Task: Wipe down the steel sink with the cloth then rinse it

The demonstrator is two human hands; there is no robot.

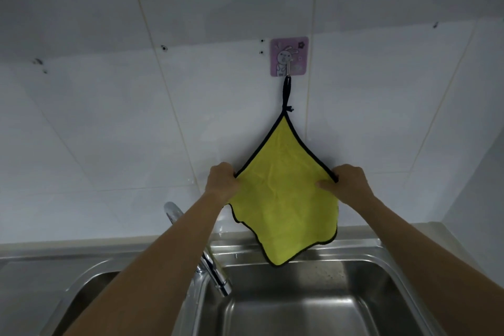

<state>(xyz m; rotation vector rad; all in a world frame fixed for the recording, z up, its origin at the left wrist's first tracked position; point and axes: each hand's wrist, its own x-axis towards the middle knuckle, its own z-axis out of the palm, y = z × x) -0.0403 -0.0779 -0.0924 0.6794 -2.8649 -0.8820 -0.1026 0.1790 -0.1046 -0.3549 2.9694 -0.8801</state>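
Holding a yellow microfibre cloth (283, 194) with black edging by its two side corners: the left hand (222, 181) clenched around the left corner, the right hand (347, 181) pinching the right corner, thumb in front on the yellow face. Stretched flat between the two grips, like a diamond against the white tiled wall (109, 117). Above the grips, hung by a black loop (285, 93) on the metal hook of a purple rabbit sticker (289, 56). Below the grips, drooping with a wavy lower edge, bottom tip over the back rim of the steel sink (354, 249); contact there impossible to tell. Below the left grip, partly behind the forearm, a chrome tap (218, 278), spout over the right basin. Further left of it, a second basin (84, 294), only partly visible.
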